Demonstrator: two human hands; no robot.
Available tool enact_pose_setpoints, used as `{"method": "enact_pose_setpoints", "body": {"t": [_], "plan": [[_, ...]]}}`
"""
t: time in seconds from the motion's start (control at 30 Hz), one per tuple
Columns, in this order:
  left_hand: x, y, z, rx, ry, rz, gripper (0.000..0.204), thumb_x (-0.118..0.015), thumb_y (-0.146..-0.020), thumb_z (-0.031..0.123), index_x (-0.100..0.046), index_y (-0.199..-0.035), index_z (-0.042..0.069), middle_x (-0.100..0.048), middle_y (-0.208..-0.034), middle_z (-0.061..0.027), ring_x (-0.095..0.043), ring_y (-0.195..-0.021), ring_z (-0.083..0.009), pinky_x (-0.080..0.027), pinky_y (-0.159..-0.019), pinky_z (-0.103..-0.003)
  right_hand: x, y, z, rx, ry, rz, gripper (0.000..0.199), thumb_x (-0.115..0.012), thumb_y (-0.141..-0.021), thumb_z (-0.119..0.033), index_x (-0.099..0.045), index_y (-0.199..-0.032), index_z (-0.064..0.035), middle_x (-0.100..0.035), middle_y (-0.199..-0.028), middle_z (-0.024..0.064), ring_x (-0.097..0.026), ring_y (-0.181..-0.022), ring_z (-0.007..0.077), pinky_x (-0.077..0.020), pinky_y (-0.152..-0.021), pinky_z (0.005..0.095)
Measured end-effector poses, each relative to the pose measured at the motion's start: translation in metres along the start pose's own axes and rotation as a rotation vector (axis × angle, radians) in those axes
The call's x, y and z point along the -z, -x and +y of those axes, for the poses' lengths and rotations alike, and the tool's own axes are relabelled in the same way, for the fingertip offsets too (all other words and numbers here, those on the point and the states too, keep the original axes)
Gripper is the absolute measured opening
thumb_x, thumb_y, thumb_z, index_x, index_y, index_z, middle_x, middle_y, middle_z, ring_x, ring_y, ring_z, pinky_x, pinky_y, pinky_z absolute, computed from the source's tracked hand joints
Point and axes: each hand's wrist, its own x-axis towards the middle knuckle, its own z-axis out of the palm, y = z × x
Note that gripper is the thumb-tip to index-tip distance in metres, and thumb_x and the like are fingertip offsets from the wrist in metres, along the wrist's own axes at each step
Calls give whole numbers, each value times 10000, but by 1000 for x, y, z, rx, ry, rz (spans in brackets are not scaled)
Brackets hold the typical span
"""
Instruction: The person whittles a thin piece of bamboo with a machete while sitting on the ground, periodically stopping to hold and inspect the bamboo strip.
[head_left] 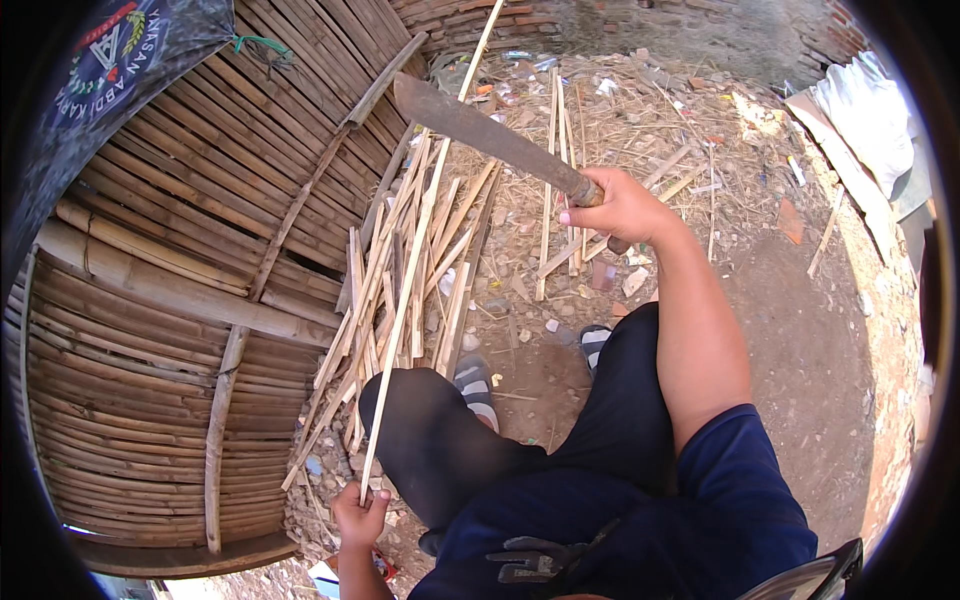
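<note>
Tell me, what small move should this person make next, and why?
Probably set the blade of the machete lightly against the long wooden strip, well away from the left hand. That hand pinches the strip's near end, the right hand grips the machete's handle, and the blade crosses the strip in this view, though whether they touch isn't clear.

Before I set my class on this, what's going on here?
A person's left hand holds the near end of a long, thin, pale strip, while the right hand grips a machete by its handle. The machete crosses the strip in this view; contact is unclear. More strips lie piled beside a bamboo wall.
</note>
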Motion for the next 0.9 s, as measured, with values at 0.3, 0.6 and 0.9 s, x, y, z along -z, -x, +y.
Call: {"method": "enact_pose_setpoints", "body": {"t": [0.3,0.6,0.9], "plan": [[-4,-5,14,19,0,-13,376,-838,-822,106,-493,-675,81,-472,-564,49,-392,-552,-52,-336,-503,-271,-12,-4,4,129,114,-77,320,-856,-863,-240,-667,-1067,-81,-511,-680,-71,-473,-584,75,-390,-519,292],[-9,-2,4,92,-28,86,318,-841,-831,153,-563,-714,52,-548,-593,13,-471,-553,-77,-393,-514,-289,3,-1,2,-34,73,-14,414,-854,-841,-298,-695,-1129,-46,-608,-766,-10,-563,-705,113,-461,-651,307],[-1,-5,4,-148,-286,198,292,-839,-825,180,-614,-735,16,-626,-629,-107,-575,-553,-204,-462,-551,-367,5,3,0,-47,49,28,430,-855,-835,-298,-714,-1155,-48,-620,-776,19,-589,-718,152,-488,-695,342]]}}
